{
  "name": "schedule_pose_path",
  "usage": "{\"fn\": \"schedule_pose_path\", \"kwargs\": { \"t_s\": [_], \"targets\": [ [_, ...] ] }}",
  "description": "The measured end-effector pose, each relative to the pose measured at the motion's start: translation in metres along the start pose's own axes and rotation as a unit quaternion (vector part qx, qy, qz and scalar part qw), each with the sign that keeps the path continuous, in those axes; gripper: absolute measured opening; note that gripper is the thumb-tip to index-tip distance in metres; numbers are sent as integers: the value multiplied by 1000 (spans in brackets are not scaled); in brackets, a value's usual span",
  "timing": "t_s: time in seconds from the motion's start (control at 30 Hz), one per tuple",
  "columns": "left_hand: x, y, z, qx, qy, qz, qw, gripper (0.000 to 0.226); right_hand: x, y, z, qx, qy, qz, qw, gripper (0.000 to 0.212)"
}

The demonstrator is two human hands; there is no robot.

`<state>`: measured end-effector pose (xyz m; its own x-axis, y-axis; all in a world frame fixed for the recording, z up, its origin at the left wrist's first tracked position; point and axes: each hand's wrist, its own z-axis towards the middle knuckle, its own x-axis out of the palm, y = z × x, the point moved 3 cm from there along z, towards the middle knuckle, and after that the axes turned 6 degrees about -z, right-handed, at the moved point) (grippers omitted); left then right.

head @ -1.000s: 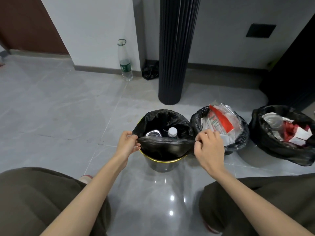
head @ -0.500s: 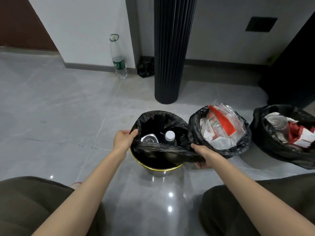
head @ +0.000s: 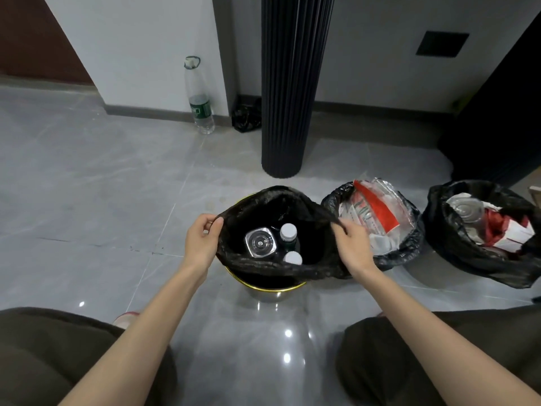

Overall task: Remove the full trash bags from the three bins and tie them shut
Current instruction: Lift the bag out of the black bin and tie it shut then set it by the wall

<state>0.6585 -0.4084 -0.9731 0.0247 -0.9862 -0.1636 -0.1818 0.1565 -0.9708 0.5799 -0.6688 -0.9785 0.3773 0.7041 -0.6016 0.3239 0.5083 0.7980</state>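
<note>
A: What do the hands hold?
B: The left hand [head: 202, 244] pinches the left edge of the black bag [head: 263, 199] with thumb and curled fingers. The right hand [head: 352, 247] grips its right edge. The mouth is stretched wide between them.
A: Where is this bag?
B: In the left bin [head: 273, 290], near edge off the gold rim, bottles [head: 260, 244] inside. The middle bag [head: 393, 256] and the right bag [head: 456, 244] stand beside, both full

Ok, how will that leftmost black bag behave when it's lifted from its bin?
Probably floppy: the black bag sags between left hand and right hand. Likely light: only a few bottles show inside, and they may shift.
</note>
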Motion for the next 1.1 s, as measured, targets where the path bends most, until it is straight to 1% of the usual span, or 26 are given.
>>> {"fn": "schedule_pose_path", "kwargs": {
  "t_s": [0.07, 0.13, 0.17, 0.2, 0.23, 0.27, 0.37, 0.43, 0.5, 0.6, 0.67, 0.73, 0.77, 0.83, 0.9, 0.97, 1.03, 1.1],
  "targets": [
    [-4, 1, -7, 8, 14, 13, 1000, 11, 7, 0, -7, 2, 119, -45, 992, 22],
    [-8, 5, -11, 14, 28, 38, 999, 10, 8, -4, -14, -5, 213, -154, 965, 20],
    [-10, 7, -12, 16, 35, 55, 998, 9, 6, -3, -17, -12, 236, -224, 945, 20],
    [-11, 9, -14, 17, 41, 69, 997, 8, 3, 0, -20, -18, 238, -289, 927, 20],
    [-12, 10, -15, 16, 42, 77, 996, 7, 0, 6, -22, -26, 219, -332, 917, 23],
    [-12, 10, -15, 14, 41, 82, 996, 7, -2, 13, -22, -39, 189, -347, 918, 26],
    [-13, 10, -15, 3, 32, 85, 996, 8, 1, 40, -13, -79, 84, -290, 950, 30],
    [-14, 8, -14, -7, 32, 96, 995, 16, 10, 50, 2, -84, 32, -243, 966, 31],
    [-15, 5, -12, -16, 30, 110, 993, 28, 27, 49, 21, -62, 41, -208, 975, 29],
    [-15, 0, -7, -34, 19, 136, 990, 42, 53, 41, 46, 4, 109, -189, 976, 52],
    [-14, -1, -2, -46, 15, 148, 988, 46, 68, 33, 61, 49, 131, -182, 973, 59],
    [-12, 0, 3, -57, 17, 162, 985, 45, 77, 25, 71, 83, 142, -193, 967, 57],
    [-12, 1, 4, -60, 19, 170, 983, 43, 80, 23, 74, 87, 142, -208, 964, 51],
    [-13, 4, 8, -65, 26, 185, 980, 35, 81, 20, 78, 76, 123, -242, 960, 34],
    [-15, 8, 11, -72, 35, 179, 981, 28, 78, 22, 80, 57, 79, -241, 966, 21],
    [-17, 10, 13, -75, 42, 150, 985, 18, 71, 31, 80, 18, 32, -219, 975, 20],
    [-17, 7, 14, -67, 39, 120, 990, 9, 63, 45, 76, -26, 5, -201, 979, 22],
    [-17, 0, 13, -63, 36, 82, 994, 8, 55, 62, 68, -80, -12, -198, 977, 23]
  ]
}}
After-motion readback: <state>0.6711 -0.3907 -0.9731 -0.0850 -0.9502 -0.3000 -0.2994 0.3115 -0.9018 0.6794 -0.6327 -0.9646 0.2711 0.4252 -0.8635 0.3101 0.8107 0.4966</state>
